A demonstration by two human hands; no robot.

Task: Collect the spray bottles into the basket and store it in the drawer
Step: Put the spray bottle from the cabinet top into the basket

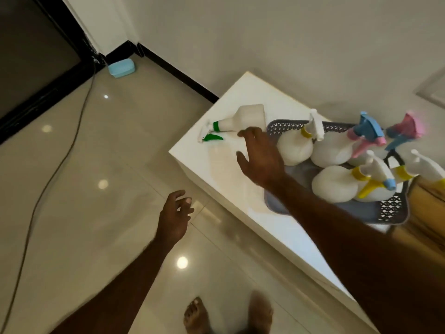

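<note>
**Last bottle is lying just past the right grip**

One spray bottle [240, 119] is being left out on the white desk [216, 160], lying on its side just beside the basket [395, 210]. Its long axis is running roughly left-right, with the green nozzle pointing left and the fat base toward the basket. The right hand [261, 156] is being held right over it, grip spread wide and holding nothing, fingertips just about at the bottle's neck. So the reach is being made up and slightly left from the palm.

The left hand [174, 219] is hanging well apart over the floor, loosely open and empty too, so the right is clearly nearer.

The other bottles are already being carried upright in the basket. Whether the fingertips are touching the bottle can't be told. The basket's right side is being cut off by the frame edge, and no drawer front is being shown clearly.
</note>
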